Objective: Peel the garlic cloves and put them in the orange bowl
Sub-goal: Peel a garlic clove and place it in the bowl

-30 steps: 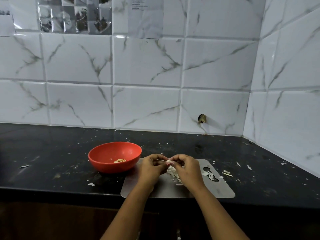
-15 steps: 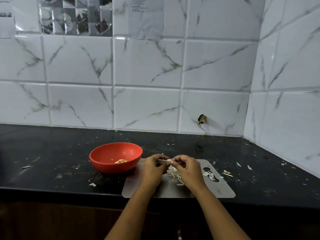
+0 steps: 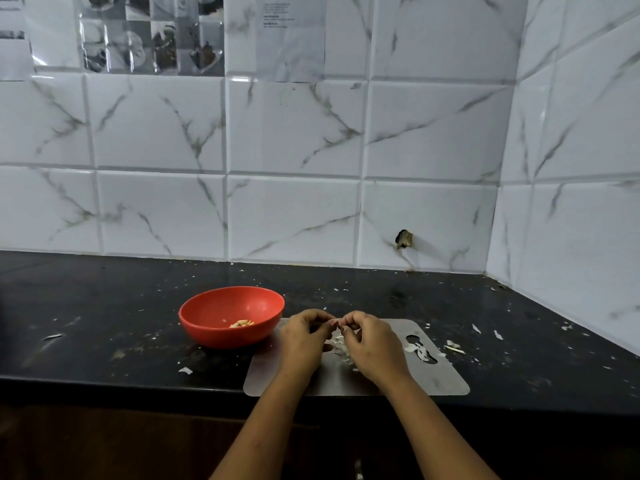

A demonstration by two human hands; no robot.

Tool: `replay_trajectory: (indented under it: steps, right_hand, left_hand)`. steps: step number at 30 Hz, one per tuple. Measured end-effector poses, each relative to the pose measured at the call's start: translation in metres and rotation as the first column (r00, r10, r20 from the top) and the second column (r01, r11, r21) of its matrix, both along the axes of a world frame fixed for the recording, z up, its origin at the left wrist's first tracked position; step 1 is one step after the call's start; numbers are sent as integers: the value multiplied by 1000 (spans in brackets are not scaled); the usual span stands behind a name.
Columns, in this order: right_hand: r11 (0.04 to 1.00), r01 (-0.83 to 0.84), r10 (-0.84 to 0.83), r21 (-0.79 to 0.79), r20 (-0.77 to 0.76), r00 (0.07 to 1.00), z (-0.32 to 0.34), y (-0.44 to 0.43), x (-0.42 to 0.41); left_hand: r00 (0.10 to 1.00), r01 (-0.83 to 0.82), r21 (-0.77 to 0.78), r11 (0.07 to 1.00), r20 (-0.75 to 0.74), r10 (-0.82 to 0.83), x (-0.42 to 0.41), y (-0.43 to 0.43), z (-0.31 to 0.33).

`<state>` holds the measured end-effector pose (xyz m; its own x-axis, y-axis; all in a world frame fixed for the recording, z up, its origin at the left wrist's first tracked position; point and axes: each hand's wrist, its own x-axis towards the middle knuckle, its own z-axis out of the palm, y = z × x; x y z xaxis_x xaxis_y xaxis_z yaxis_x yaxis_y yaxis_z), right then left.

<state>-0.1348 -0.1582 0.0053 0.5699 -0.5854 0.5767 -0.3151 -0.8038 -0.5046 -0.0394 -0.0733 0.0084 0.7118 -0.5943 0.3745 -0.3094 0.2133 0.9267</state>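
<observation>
Above the steel cutting board [image 3: 433, 380], the left hand [image 3: 302, 338] and right hand [image 3: 373, 341] meet, fingertips curled and pinching a garlic clove [image 3: 336, 323] that is mostly hidden. Loose skins [image 3: 341, 345] lie on the board under them. The orange bowl [image 3: 221, 338], touching the board's left end on the dark worktop [image 3: 104, 306], holds peeled cloves [image 3: 241, 323].

The garlic clove [image 3: 336, 322] pinched between the left hand [image 3: 304, 336] and right hand [image 3: 372, 341] is almost wholly covered by curled fingers. The peel pile [image 3: 341, 344] is partly hidden behind them. The wall sheets [image 3: 291, 32] are cropped at the top edge (print too small to be read).
</observation>
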Motion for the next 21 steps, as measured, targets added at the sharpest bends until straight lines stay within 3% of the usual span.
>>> replay_trajectory:
  steps: [6, 13, 21]
  right_hand:
    - [998, 22, -25, -59, -47, 999, 1, 2, 0]
    - [954, 46, -70, -295, -72, 995, 3, 8, -1]
    - [779, 155, -236, -607, -56, 970, -1, 13, 6]
  left_hand:
    - [999, -7, 16, 1000, 45, 6, -1, 0, 1]
    - [981, 41, 43, 998, -191, -32, 5, -2, 2]
    - [941, 98, 60, 993, -330, -73, 11, 2, 5]
